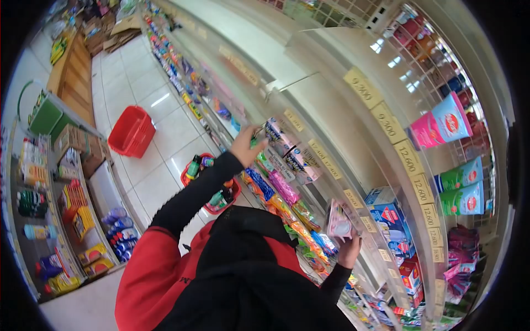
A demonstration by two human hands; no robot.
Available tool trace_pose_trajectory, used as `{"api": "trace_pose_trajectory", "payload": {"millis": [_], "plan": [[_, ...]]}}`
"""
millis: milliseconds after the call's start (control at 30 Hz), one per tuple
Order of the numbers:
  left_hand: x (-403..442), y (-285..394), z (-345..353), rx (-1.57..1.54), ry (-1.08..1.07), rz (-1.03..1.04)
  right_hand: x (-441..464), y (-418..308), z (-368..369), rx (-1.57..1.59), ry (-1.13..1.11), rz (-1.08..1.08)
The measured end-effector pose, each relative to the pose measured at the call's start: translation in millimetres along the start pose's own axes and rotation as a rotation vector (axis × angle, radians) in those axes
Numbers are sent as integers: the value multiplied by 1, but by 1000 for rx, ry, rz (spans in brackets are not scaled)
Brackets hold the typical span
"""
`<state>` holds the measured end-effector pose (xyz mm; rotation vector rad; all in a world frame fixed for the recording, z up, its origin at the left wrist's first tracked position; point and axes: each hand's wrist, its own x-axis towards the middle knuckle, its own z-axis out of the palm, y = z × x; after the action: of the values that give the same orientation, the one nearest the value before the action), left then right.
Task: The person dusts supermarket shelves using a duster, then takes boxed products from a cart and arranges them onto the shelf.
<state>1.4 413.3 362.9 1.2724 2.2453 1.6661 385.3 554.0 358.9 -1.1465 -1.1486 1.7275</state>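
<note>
My left hand (248, 147), its thumb and fingers apart, is beside the end of a row of white, pink and dark-blue boxes (279, 135) on a middle shelf. Whether a fingertip touches them is hard to tell. More boxes of this kind (302, 165) stand further along the row. On the right, my right hand (349, 251) grips the lower end of a pink and white box (339, 220) at the same shelf's edge. Part of that hand is hidden behind the box.
Yellow price tags (387, 122) line the shelf edges. Pink and green tubes (441, 122) hang at the right, above blue boxes (391, 220). Bagged goods fill the lower shelf (284, 187). Red baskets (132, 132) sit on the tiled floor, one holding bottles near my left arm. Another shelf unit stands left.
</note>
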Motion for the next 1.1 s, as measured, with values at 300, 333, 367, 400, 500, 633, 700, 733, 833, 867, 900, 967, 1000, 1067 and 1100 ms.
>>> {"api": "trace_pose_trajectory", "payload": {"millis": [300, 333, 367, 400, 500, 633, 700, 733, 833, 867, 900, 967, 1000, 1067, 1100], "plan": [[42, -33, 43, -10, 219, -131, 125, 33, 10, -761, -128, -648], [46, -33, 46, -102, 184, -202, 144, 38, 10, -837, -184, -715], [48, -33, 47, -194, 150, -271, 138, 29, 31, -962, -190, -694], [48, -33, 48, -180, 112, -302, 131, 19, 53, -1089, -199, -675], [43, -49, 56, -134, 119, -215, 137, 14, 80, -1069, -279, -516], [34, -46, 51, -151, 114, -214, 170, 36, 79, -626, -399, -433], [33, -44, 51, -140, 127, -209, 179, 42, 79, -604, -453, -470], [34, -44, 52, -141, 130, -206, 187, 44, 82, -499, -487, -410], [36, -44, 55, -139, 135, -225, 195, 51, 98, -474, -478, -377], [36, -43, 56, -138, 135, -235, 193, 53, 103, -510, -454, -391], [36, -44, 57, -136, 134, -242, 190, 53, 108, -505, -457, -377], [37, -43, 59, -95, 140, -256, 185, 52, 117, -490, -461, -354], [36, -41, 57, -74, 144, -262, 188, 54, 118, -529, -470, -373], [36, -36, 56, -55, 140, -273, 193, 58, 117, -569, -481, -388], [37, -36, 56, -47, 133, -276, 189, 58, 121, -571, -486, -385]]}}
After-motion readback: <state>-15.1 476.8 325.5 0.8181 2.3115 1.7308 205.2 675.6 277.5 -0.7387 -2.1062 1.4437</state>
